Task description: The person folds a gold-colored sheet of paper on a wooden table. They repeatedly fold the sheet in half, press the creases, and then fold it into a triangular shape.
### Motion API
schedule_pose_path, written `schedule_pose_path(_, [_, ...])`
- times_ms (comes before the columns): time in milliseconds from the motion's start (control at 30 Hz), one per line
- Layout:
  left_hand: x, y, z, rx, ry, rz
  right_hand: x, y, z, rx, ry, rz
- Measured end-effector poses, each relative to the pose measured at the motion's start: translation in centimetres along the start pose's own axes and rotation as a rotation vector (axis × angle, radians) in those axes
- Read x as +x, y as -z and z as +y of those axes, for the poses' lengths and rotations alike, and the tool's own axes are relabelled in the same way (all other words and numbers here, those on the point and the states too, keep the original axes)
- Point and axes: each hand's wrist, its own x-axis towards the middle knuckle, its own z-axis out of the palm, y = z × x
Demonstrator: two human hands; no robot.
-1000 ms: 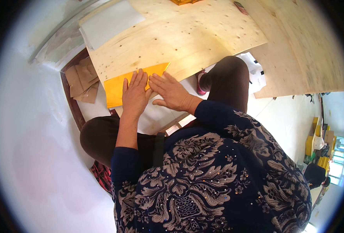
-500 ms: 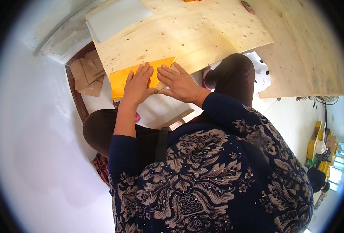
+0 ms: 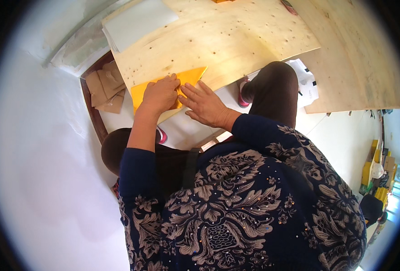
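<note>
A shiny yellow-gold sheet of paper lies along the near left edge of the wooden table. My left hand is closed over its middle, fingers bent down against it; the fingertips and what lies under them are partly hidden. Beside it, my right hand reaches in from the right with its fingers stretched out and slightly apart. Its fingertips are at the sheet's near right part, and no object shows in its grasp. Some yellow paper shows between the two hands.
The plywood table bears a stack of whitish sheets at its far left and a small red object far right. Brown cardboard pieces lie left below the table. A white bag stands right of my knee.
My left hand has gone from flat, extended fingers to bent ones on the yellow sheet. My right hand has drawn slightly right and down, apart from the left thumb.
</note>
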Motion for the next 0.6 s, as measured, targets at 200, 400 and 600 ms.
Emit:
schedule_pose_path(200, [0.7, -1.7, 1.5, 0.102, -0.269, 0.355, 0.0, 0.0, 0.1, 0.037, -0.018, -0.005])
schedule_pose_path(400, [0.3, -4.8, -0.6, -0.196, -0.238, 0.331, -0.2, -0.2, -0.3, 0.018, -0.028, -0.014])
schedule_pose_path(600, [0.9, -3.2, -1.5, -0.312, -0.193, 0.190, -0.9, -0.6, -2.2, -0.052, 0.001, 0.008])
